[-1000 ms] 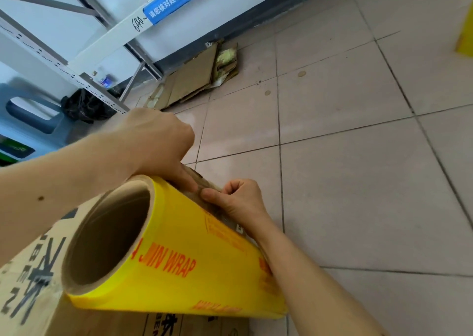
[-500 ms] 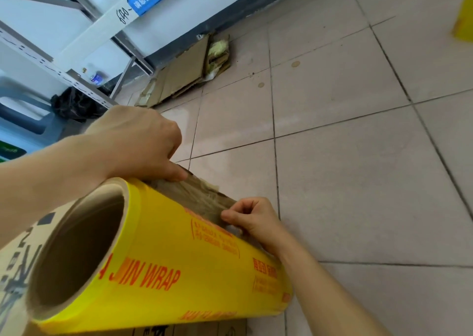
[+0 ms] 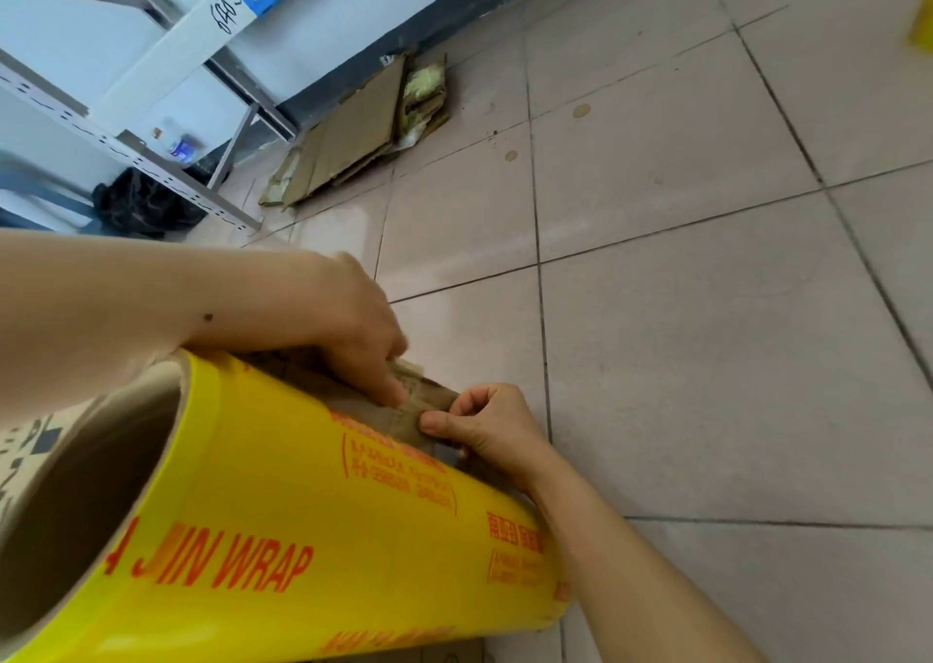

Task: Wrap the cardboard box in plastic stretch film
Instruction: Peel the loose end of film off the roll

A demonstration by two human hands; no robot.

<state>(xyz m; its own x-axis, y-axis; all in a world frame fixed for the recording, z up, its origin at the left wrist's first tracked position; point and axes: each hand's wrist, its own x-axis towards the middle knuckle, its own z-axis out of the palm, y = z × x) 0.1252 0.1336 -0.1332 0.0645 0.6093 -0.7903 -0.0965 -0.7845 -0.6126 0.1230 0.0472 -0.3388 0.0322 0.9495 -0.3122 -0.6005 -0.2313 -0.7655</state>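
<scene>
Right now the big yellow roll of plastic stretch film (image 3: 282, 526) lies on the brown printed cardboard box (image 3: 30, 455), long axis running from near-left to far-right. Both hands work the film edge on the roll's far side: left hand (image 3: 358, 339) w/ fingers pressing down, right hand (image 3: 484, 425) pinching the loose edge, nearer the roll's right end. Vs. 0.5 s ago, the hands are closer together.
</scene>
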